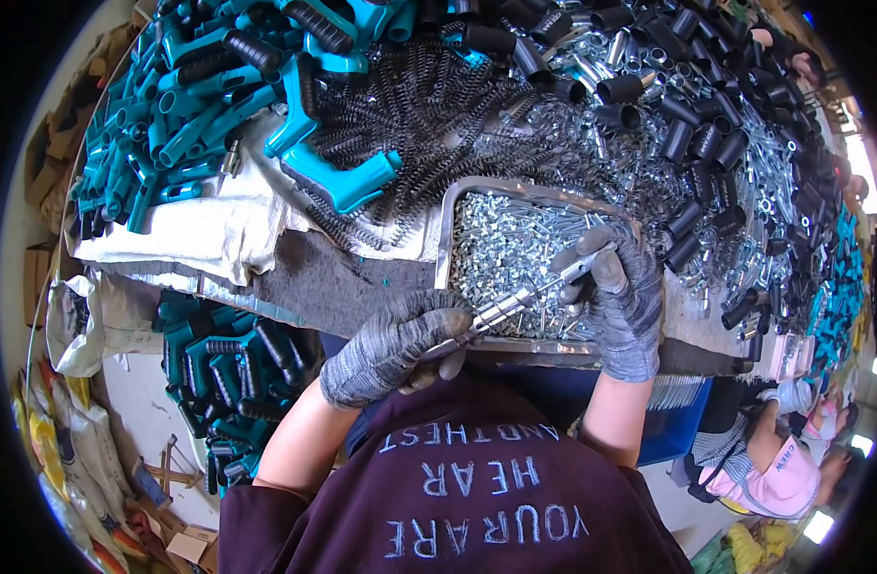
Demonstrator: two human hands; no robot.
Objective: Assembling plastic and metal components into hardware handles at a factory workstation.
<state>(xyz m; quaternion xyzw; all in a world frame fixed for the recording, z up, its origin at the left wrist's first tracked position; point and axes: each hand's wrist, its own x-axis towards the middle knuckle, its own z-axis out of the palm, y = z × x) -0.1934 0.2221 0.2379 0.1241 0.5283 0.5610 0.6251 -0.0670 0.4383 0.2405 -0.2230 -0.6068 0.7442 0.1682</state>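
Both my hands wear grey knit gloves. My left hand is closed around the lower left end of a slim silver metal shaft. It slants up to the right, where the fingers of my right hand pinch its thinner, far end. I cannot tell whether the shaft is one piece or several joined. Below it is a metal-rimmed tray full of small silver fasteners, some short and nut-like, others long like screws. My gloves hide both ends of the shaft.
Teal pistol-shaped housings with black grips pile up at the far left. Dark coil springs heap behind the tray. Black sleeves and metal parts cover the right side. More housings hang below the table's left edge. A co-worker is at right.
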